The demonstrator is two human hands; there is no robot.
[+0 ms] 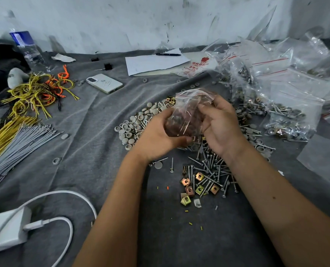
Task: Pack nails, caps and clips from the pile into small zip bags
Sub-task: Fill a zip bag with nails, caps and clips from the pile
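So the small zip bag point(187, 112) is held up over the pile, long axis running roughly 6 to 12, red zip strip and mouth pointing to 12, away from the person. Left hand point(156, 135) cups it from 9 o'clock, palm up, fingers curled under the bottom. Right hand point(221, 124) comes in from 3, thumb and fingers pinching the bag's side near the top. Both forearms reach in from 6. Under the hands: grey caps point(133, 126) toward 9, nails point(212, 170) and brass clips point(198, 185) toward 6. Filled bags point(287, 116) heap at 2. Phone point(104, 83) and wire bundle point(37, 91) sit at 10, charger point(10, 226) at 8, all on grey cloth point(87, 132).
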